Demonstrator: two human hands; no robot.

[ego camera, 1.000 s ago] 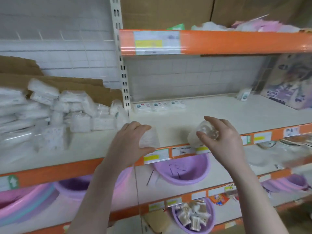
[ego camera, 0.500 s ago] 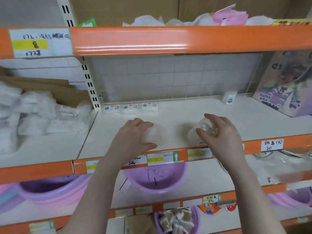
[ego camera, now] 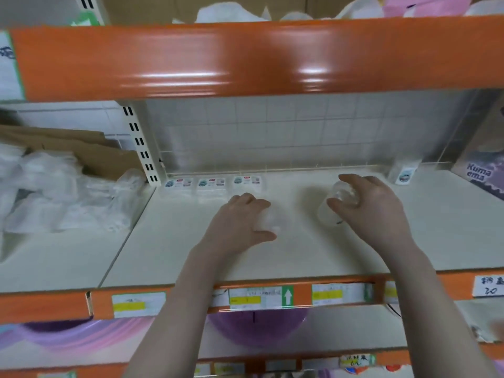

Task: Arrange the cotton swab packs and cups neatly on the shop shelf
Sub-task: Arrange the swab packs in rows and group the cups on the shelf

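Note:
My left hand [ego camera: 240, 222] is closed around a small clear pack of cotton swabs [ego camera: 270, 221], held just above the cream shelf board [ego camera: 191, 255]. My right hand [ego camera: 373, 208] grips a clear plastic cup [ego camera: 334, 205], tilted on its side over the same board. Three flat white swab packs [ego camera: 212, 184] lie in a row against the back wall at the left. One more small white pack [ego camera: 405, 174] stands upright at the back right.
A loose heap of clear-wrapped swab packs [ego camera: 60, 192] fills the neighbouring shelf bay to the left, with cardboard [ego camera: 68, 148] behind it. A printed box [ego camera: 482, 170] leans at the far right. The orange upper shelf beam [ego camera: 245, 58] hangs close overhead. Purple basins [ego camera: 256, 331] sit on the shelf below.
Both hands have reached further in over the shelf board, carrying the swab pack and the cup. The view has shifted right and closer to the shelf.

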